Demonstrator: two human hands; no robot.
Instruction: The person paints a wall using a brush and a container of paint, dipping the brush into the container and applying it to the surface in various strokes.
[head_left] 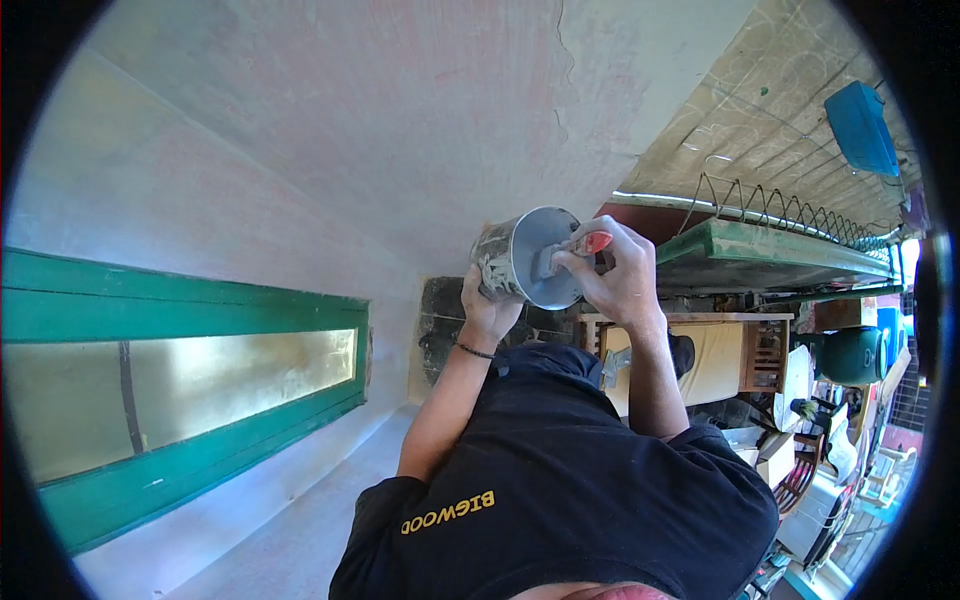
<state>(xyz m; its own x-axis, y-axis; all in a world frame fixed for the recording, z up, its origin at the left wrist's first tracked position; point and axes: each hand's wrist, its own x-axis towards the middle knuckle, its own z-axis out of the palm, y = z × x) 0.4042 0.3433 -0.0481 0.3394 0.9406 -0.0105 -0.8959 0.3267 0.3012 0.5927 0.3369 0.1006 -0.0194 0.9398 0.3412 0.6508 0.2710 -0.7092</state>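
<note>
My left hand [488, 308] is wrapped round the side of a metal paint can [496, 250], which is tilted so its mouth faces right. Streaks and smears cover the can's outside, and its inner wall is grey. In my right hand [628, 270] is a paintbrush with a red handle [593, 242]. Its pale, coated head [548, 262] is inside the can's mouth, near the inner wall. How much the can holds is hard to see. Whitish residue marks the fingers of my right hand.
A wall [380, 130] with patchy pinkish-white coating and a crack rises in front. On the left is a green-framed window [200, 300]. To the right stand a green ledge with wire coils [780, 240], a wooden bench with a yellowish cushion [712, 365], and household clutter.
</note>
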